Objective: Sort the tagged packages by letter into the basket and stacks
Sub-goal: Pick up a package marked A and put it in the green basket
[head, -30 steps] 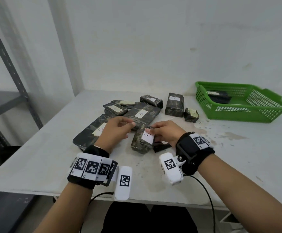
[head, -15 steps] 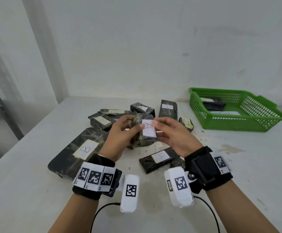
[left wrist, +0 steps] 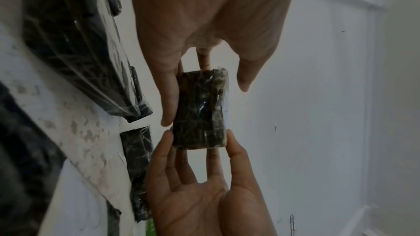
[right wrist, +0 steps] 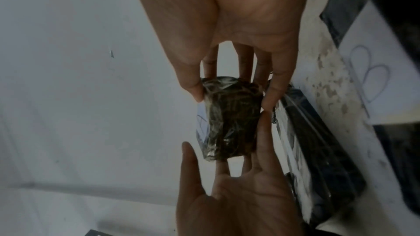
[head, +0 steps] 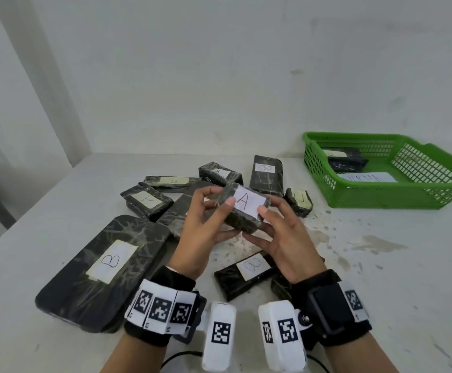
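Observation:
A small dark wrapped package (head: 242,219) with a white tag reading A is held above the table between both hands. My left hand (head: 216,208) grips its left end, thumb on the tag's edge. My right hand (head: 266,224) pinches its right end between thumb and fingers. The same package (left wrist: 200,110) shows side-on in the left wrist view, and again (right wrist: 232,121) in the right wrist view. The green basket (head: 359,199) stands at the right rear with a dark package (head: 348,161) and a white sheet inside.
Tagged packages lie on the white table (head: 381,278): a large B one (head: 106,267) at the left, a flat B one (head: 246,273) under my hands, an A one (head: 146,201), an upright B one (head: 266,173), and several smaller ones behind. A wall closes off the far edge.
Both hands have lifted the small package off the table and turned it so the A tag faces me. The view has moved closer to the pile.

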`<state>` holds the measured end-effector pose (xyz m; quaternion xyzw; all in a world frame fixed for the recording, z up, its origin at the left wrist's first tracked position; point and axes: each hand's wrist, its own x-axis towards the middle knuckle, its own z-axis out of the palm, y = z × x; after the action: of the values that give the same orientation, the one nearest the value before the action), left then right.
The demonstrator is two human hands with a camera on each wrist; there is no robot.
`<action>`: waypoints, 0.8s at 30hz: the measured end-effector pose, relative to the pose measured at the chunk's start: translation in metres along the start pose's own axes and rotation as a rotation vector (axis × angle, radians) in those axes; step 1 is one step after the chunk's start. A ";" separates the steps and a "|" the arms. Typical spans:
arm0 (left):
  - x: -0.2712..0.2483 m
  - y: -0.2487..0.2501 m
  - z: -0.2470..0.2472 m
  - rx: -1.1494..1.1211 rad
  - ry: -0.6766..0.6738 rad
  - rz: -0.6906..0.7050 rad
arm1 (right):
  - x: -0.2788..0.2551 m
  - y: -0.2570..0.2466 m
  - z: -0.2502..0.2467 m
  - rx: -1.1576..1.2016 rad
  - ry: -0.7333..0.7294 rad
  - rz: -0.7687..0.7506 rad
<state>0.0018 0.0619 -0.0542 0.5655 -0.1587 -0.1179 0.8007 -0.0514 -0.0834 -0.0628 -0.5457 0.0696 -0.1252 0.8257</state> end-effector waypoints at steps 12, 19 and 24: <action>-0.010 -0.018 0.004 -0.001 0.030 0.019 | -0.008 0.004 0.000 -0.158 0.053 -0.115; -0.008 -0.019 -0.001 -0.022 0.028 -0.010 | -0.009 0.005 0.000 -0.201 0.047 -0.078; -0.009 -0.018 0.000 -0.026 0.007 -0.037 | -0.008 0.004 -0.001 -0.205 0.090 -0.094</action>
<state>-0.0073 0.0591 -0.0719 0.5583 -0.1437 -0.1326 0.8062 -0.0590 -0.0806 -0.0674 -0.6239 0.0933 -0.1804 0.7546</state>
